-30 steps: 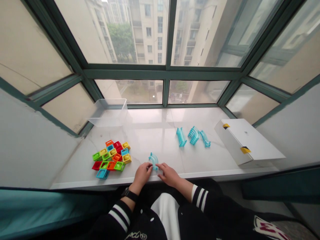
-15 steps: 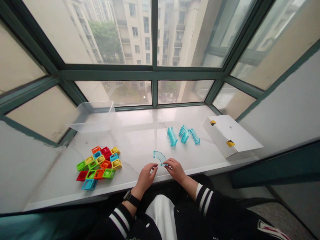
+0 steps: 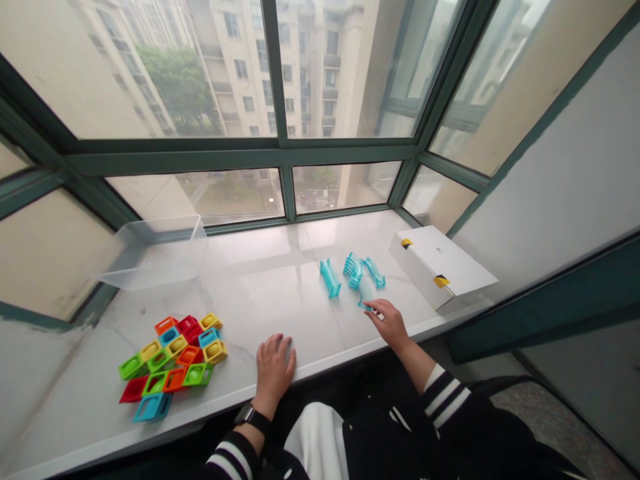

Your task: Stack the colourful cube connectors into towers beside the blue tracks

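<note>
While the right hand [image 3: 389, 325], right of centre in the lower half of the frame, pinches a curved translucent blue piece [image 3: 367, 293] between thumb and fingers, just below the other blue pieces [image 3: 353, 269], the left hand [image 3: 275, 368] lies palm-down at lower centre, its fingers released and loosely spread on the white sill [image 3: 260, 280]. Multicoloured blocks [image 3: 177, 346] lie clustered at lower left, a clear bin [image 3: 167, 270] stands above them, and a white box [image 3: 447, 263] occupies the middle right
</note>
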`<state>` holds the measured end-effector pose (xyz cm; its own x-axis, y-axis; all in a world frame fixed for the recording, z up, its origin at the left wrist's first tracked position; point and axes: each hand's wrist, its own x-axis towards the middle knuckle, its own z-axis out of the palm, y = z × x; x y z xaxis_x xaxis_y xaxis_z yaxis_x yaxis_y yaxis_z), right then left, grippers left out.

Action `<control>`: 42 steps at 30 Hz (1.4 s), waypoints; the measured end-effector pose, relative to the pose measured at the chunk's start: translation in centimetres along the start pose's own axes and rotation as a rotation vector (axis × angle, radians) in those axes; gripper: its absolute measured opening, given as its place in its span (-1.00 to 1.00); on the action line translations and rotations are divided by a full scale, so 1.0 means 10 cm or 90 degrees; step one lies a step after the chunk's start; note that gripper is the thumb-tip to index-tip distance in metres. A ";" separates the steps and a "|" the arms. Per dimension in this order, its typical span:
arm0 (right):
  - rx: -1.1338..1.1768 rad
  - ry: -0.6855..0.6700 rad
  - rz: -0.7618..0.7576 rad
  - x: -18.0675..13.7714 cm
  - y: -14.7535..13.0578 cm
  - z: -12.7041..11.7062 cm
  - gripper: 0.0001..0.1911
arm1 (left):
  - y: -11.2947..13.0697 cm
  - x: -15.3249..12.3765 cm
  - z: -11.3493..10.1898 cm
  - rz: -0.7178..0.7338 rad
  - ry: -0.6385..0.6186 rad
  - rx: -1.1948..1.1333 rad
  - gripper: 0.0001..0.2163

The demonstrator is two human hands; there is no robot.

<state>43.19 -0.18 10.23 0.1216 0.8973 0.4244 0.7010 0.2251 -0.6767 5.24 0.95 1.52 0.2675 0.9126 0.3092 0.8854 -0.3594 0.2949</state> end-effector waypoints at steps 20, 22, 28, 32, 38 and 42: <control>-0.122 0.037 0.021 1.21 0.52 0.15 -0.74 | 0.02 0.01 -0.03 -0.007 0.015 -0.019 -0.71; -0.125 0.028 0.022 1.22 0.55 0.20 -0.75 | 0.02 0.01 -0.03 -0.007 0.015 -0.019 -0.71; -0.124 0.015 0.023 1.22 0.62 0.28 -0.75 | 0.03 0.00 -0.03 -0.009 0.017 -0.026 -0.71; -0.129 0.005 0.037 1.22 0.64 0.30 -0.74 | 0.04 0.01 -0.04 -0.015 0.005 -0.036 -0.71; -0.119 -0.006 0.033 1.21 0.67 0.32 -0.73 | 0.03 0.00 -0.04 -0.014 0.001 -0.029 -0.71; -0.121 -0.009 0.024 1.20 0.67 0.32 -0.74 | 0.04 0.00 -0.04 -0.004 0.005 -0.019 -0.70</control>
<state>47.12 13.32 8.90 0.1414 0.9092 0.3916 0.8166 0.1165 -0.5653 5.39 0.76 2.03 0.2586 0.9137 0.3135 0.8753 -0.3589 0.3240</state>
